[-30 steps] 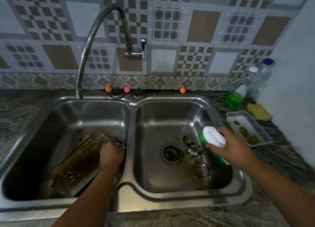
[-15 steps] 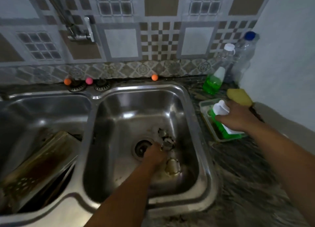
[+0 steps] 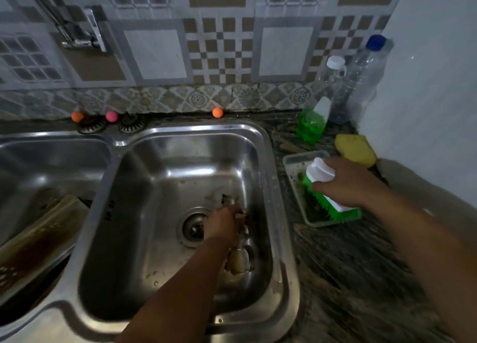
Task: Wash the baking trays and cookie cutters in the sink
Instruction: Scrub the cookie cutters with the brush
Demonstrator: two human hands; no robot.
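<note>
Cookie cutters [image 3: 233, 242] gripped by left hand [image 3: 223, 222], right hand [image 3: 346, 185] holding one brush [image 3: 327, 190], one tray [image 3: 38, 237]

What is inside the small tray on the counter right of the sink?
The tray holds a green-bristled scrub brush, gripped by the right hand, plus greenish residue. The brush and hand cover much of the tray floor, so anything beneath them cannot be seen.
</note>
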